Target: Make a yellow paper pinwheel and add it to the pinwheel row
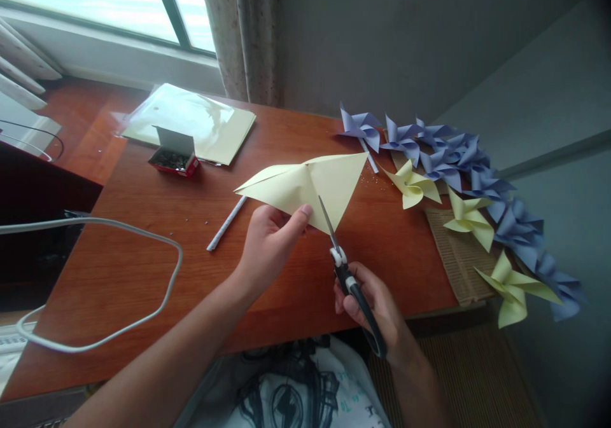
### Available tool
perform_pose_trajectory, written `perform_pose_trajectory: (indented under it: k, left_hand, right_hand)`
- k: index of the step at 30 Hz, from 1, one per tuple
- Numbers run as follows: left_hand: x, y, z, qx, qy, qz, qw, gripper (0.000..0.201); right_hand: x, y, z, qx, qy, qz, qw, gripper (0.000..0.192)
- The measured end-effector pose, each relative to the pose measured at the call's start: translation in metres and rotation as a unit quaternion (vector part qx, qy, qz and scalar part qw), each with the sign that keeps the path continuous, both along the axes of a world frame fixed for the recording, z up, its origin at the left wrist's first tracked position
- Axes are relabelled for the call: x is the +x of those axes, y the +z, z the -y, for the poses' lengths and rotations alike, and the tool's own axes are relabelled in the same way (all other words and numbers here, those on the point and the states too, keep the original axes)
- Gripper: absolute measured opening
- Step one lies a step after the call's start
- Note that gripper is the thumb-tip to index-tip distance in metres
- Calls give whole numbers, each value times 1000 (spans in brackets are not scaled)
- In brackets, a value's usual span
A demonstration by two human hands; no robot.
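Pinched between the thumb and fingers of my left hand [277, 234] is a sheet of pale yellow paper [341, 183], held above the table. Creases run through the paper, and its left part is bent up. My right hand [370, 301] grips a pair of scissors [356, 288] with dark handles. The blades reach up to the paper's lower corner, one of them lying over its face. Part of the scissors' handle hides the right fingers. A rolled paper stick [226, 224] lies on the table left of my left hand.
Blue pinwheels [443, 167] and yellow pinwheels [470, 218] line the right side, some over corrugated cardboard [453, 256]. A red box [174, 161] of small dark items sits near a paper pack [191, 116]. A white cable [176, 269] loops across the left of the table [143, 269].
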State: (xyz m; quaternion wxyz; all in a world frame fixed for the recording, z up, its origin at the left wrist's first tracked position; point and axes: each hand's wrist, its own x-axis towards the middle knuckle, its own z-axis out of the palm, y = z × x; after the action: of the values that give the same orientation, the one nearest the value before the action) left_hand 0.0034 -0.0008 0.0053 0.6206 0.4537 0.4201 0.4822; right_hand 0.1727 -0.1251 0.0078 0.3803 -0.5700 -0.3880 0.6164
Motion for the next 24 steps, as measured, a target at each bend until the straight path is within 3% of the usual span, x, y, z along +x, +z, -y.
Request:
perform_pose_trajectory:
  k: [10, 17, 24]
  left_hand:
    - [-1, 3, -1, 9, -13, 4, 1000, 19]
    - [0, 3, -1, 1, -15, 3, 1000, 16]
    - [0, 3, -1, 6, -7, -27, 1000, 17]
  right_hand:
    - [0, -12, 1, -2, -14, -24, 1000, 53]
    - [-1, 1, -2, -11, 8, -15, 1000, 50]
    - [-2, 1, -3, -9, 8, -12, 1000, 50]
